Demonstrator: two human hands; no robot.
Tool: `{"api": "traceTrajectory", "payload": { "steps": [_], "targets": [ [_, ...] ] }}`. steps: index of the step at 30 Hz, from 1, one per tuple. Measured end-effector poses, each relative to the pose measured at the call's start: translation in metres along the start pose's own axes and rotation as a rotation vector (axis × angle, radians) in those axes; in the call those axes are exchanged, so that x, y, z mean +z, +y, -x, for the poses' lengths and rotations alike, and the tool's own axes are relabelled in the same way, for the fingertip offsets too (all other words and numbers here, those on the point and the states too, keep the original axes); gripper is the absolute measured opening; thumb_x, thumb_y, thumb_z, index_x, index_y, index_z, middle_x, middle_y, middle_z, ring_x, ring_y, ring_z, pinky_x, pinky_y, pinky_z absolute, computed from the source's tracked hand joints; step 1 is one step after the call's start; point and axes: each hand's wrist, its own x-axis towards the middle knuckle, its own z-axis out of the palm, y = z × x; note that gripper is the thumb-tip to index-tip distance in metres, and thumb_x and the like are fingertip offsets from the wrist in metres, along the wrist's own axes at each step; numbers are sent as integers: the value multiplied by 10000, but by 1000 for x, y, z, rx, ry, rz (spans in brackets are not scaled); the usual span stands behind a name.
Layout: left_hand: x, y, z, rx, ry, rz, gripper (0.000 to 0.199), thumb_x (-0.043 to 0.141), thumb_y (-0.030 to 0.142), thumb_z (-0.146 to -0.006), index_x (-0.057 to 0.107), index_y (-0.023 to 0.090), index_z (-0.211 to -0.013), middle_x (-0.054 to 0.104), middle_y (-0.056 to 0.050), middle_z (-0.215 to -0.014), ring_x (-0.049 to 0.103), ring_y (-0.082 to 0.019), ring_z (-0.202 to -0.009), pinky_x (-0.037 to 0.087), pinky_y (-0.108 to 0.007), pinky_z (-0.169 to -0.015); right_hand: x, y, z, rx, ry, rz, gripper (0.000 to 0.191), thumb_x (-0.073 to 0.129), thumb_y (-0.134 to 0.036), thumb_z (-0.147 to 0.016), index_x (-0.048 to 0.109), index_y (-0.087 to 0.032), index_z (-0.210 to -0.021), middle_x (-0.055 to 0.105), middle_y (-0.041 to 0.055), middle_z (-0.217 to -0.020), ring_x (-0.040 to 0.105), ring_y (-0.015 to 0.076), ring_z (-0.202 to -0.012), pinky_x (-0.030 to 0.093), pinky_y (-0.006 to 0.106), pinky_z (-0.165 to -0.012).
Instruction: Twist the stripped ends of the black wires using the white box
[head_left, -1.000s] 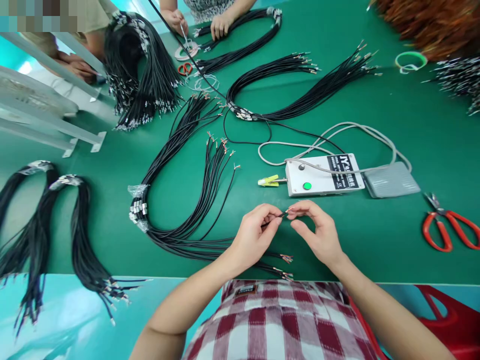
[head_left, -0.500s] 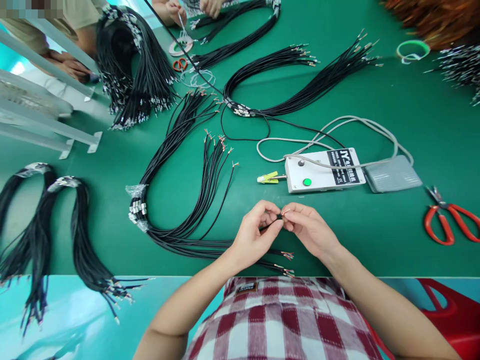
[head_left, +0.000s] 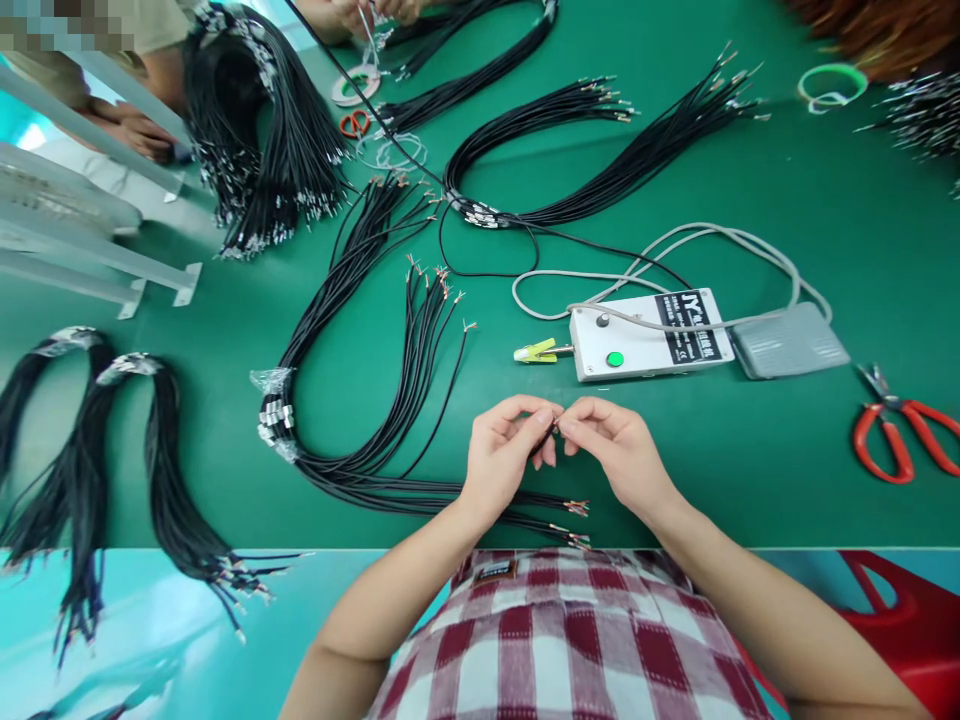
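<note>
Close to the table's front edge, my left hand (head_left: 508,440) is closed on a black cable (head_left: 541,441) near its end. My right hand (head_left: 611,440) pinches the thin wires at that same cable's tip, the fingertips of both hands almost meeting. Most of the cable end is hidden by my fingers. Left of my hands curves a bundle of black cables (head_left: 330,478), wrapped in clear plastic, with stripped coloured wire ends. Some of its ends (head_left: 574,508) lie under and beside my left wrist.
Beyond my hands sits a white control box (head_left: 645,340) with a yellow clip (head_left: 535,351) and a grey pedal (head_left: 789,343). Red-handled cutters (head_left: 892,420) lie right. More cable bundles (head_left: 480,212) spread behind; others (head_left: 154,450) hang over the left edge. Co-workers' hands (head_left: 352,15) show at the back.
Both hands have shifted slightly and turned, with the fingertips now closer together on the cable's end. The view has moved a little; the things on the table lie as before.
</note>
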Motion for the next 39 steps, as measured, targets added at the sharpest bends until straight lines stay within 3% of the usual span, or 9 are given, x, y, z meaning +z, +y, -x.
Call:
{"api": "traceTrajectory", "payload": {
  "steps": [16,21,24,30,36,39],
  "targets": [
    [-2,0,-2,-29,34,73,184,691,322,-869,668,145,-828,584,22,-557,533,-92,-481,372,-214,-463,6,-4,-4,-11,-5,-1,261,761,-430,-823,665,-204,-736,631,-24,-599,573,126,-585,466,275,-627],
    [-2,3,-4,-54,-44,38,247,725,334,-830,695,169,-1011,588,18,-707,518,-74,-517,374,-216,-477,7,-6,-4,7,-5,29,285,754,-465,-815,657,-211,-726,636,-14,-605,583,142,-581,483,299,-632],
    [0,1,-5,-13,-30,-10,241,757,361,-811,685,169,-937,577,20,-737,490,-51,-505,364,-201,-458,5,-4,-5,6,30,59,299,785,-474,-777,661,-207,-723,625,-16,-608,567,139,-580,465,291,-610],
    [-2,-5,-5,-19,22,-62,262,714,402,-855,623,160,-893,568,43,-596,566,-87,-446,413,-195,-416,-3,-4,-7,-93,32,277,220,713,-385,-852,664,-204,-737,623,-3,-674,576,149,-638,462,299,-634],
    [-7,-7,2,27,68,-228,227,684,376,-879,639,154,-899,659,3,-733,557,-66,-442,439,-197,-429,-5,-7,-8,-300,6,592,157,630,-278,-921,663,-220,-780,634,16,-773,574,155,-708,448,296,-650],
    [-13,-12,4,137,108,-386,166,639,332,-916,665,168,-911,703,-28,-782,613,-103,-556,487,-221,-518,-5,-4,-10,-340,-34,652,152,600,-284,-952,655,-229,-822,639,21,-809,591,161,-722,467,303,-674]
  ]
}}
